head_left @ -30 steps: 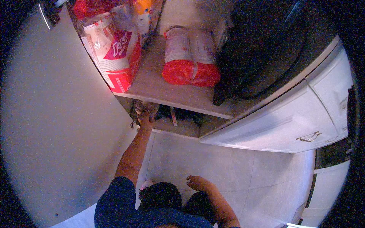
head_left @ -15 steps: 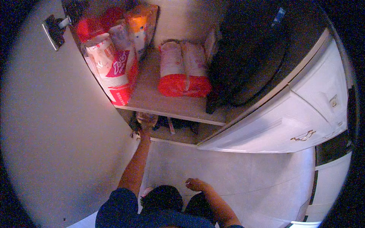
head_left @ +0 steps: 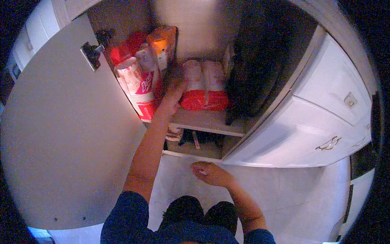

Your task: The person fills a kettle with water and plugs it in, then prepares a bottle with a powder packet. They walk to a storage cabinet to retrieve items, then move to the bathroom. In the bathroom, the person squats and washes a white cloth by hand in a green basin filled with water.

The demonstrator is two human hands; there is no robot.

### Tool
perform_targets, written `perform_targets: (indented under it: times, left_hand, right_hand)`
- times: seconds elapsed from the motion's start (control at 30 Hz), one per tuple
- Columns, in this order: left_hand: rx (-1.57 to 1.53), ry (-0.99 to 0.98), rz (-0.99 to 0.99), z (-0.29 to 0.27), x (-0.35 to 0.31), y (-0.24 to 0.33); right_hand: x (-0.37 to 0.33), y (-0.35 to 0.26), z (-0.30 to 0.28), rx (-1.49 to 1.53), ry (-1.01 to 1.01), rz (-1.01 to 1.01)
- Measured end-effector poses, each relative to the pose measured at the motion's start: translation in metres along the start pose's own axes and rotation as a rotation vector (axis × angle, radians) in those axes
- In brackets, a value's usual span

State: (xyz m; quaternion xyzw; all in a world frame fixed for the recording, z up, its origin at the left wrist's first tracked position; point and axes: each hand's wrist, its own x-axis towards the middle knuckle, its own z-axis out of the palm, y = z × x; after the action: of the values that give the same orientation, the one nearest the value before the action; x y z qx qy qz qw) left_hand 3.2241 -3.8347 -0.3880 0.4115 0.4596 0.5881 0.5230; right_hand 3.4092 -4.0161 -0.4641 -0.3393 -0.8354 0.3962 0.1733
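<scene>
My left hand reaches over the upper cabinet shelf. Its fingers are dark and blurred, so I cannot tell whether they are open or closed. Beside it, on the right, lies a twin-roll pack, white with a red lower band, in plastic wrap. On its left leans a tall red and white plastic package. Behind that stands an orange and white bag. My right hand hovers in front of the cabinet above the floor, fingers curled in, with nothing visible in them.
The grey cabinet door stands wide on the left, and a white panelled door angles out on the right. A large dark item fills the shelf's right side. Below, the lower compartment holds a pale rounded object and a thin white-and-red item.
My left hand has left the lower compartment and risen over the upper shelf beside the twin-roll pack. My right hand has moved forward, closer to the cabinet. The view has shifted.
</scene>
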Motion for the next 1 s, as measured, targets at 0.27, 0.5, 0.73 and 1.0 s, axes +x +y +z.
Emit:
perform_targets:
  times: [0.27,0.5,0.73,1.0]
  left_hand:
    - [-0.206,-0.369,-0.250,0.003,-0.002,0.013]
    - [-0.142,-0.056,0.156,0.011,-0.052,0.014]
    - [0.386,-0.068,0.749,0.011,-0.042,0.030]
    - [0.594,0.000,0.742,-0.018,-0.025,-0.005]
  right_hand:
    - [0.027,-0.055,-0.044,-0.237,0.166,-0.059]
    - [0.073,-0.081,-0.077,-0.428,0.903,-0.199]
    - [0.142,-0.061,-0.115,0.210,0.869,-0.079]
    - [0.222,0.008,-0.121,0.299,0.830,-0.150]
